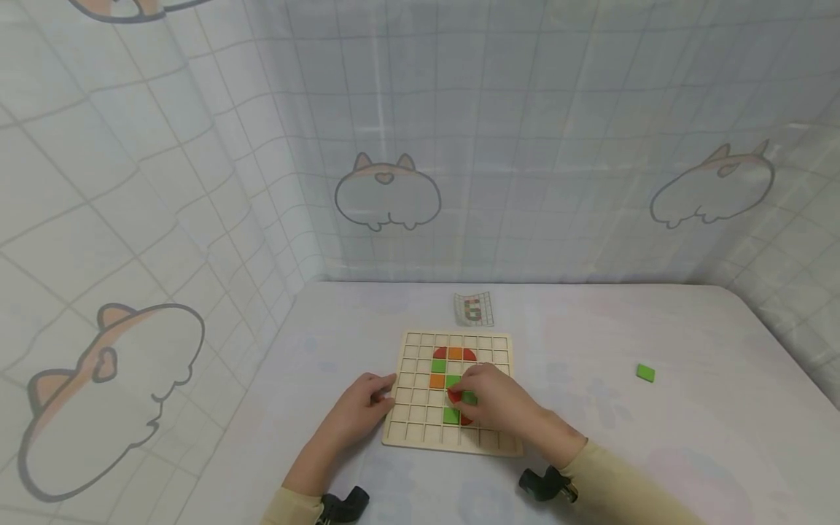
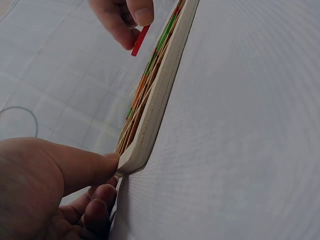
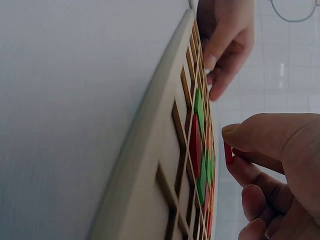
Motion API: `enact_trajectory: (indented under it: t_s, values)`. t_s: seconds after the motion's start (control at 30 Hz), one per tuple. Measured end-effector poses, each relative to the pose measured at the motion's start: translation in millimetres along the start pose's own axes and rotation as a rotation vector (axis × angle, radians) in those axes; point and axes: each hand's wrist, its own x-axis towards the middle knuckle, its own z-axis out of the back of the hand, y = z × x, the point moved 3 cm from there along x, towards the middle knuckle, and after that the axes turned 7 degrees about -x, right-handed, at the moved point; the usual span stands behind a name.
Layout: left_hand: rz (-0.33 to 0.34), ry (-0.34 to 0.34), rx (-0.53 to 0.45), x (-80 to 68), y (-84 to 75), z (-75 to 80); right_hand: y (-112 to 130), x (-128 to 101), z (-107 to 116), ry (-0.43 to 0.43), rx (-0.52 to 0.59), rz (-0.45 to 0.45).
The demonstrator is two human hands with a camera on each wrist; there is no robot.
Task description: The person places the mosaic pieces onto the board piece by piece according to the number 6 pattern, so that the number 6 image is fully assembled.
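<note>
A wooden grid board (image 1: 412,415) lies on the table in the head view, with red, orange and green tiles set in its cells. My left hand (image 1: 359,406) grips the board's left edge, its thumb against the rim in the left wrist view. Between thumb and forefinger my right hand (image 1: 502,403) pinches a red tile (image 3: 228,152), raised above the board in both wrist views. Near it sit a green tile (image 1: 450,415) and an orange tile (image 1: 437,380). The right hand covers part of the board's right side in the head view.
Behind the board lies a small pattern card (image 1: 473,309) with a coloured figure on a grid. A loose green tile (image 1: 646,372) rests on the table (image 1: 590,437) to the right. Grid-patterned curtains (image 1: 525,182) hang along the back and sides.
</note>
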Motion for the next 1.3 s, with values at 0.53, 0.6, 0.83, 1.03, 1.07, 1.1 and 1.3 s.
enact_trajectory:
  t_s: [0.53, 0.6, 0.83, 1.03, 1.07, 1.1, 1.3]
  values:
    - [0.015, 0.008, 0.001, 1.1, 1.8, -0.7, 21.4, 9.6, -18.9, 0.086, 0.042, 0.041]
    - [0.015, 0.009, -0.001, 0.9, 1.4, -0.5, 21.9, 9.0, -20.0, 0.082, 0.037, 0.043]
    - [0.015, 0.008, -0.002, 0.9, 0.5, 0.4, 22.2, 7.9, -22.7, 0.055, 0.020, 0.072]
    - [0.016, 0.006, 0.001, 1.8, 1.9, -0.5, 23.5, 8.4, -22.8, 0.051, 0.005, 0.075]
    - [0.014, 0.005, 0.004, 1.9, 2.1, -0.6, 23.7, 8.7, -22.7, 0.052, 0.005, 0.074]
    - [0.014, 0.003, 0.005, 2.0, 2.2, -0.6, 23.8, 8.9, -22.7, 0.052, 0.006, 0.074]
    - [0.013, -0.001, 0.013, 1.9, 3.6, -0.7, 23.6, 9.4, -23.5, 0.064, 0.013, 0.059]
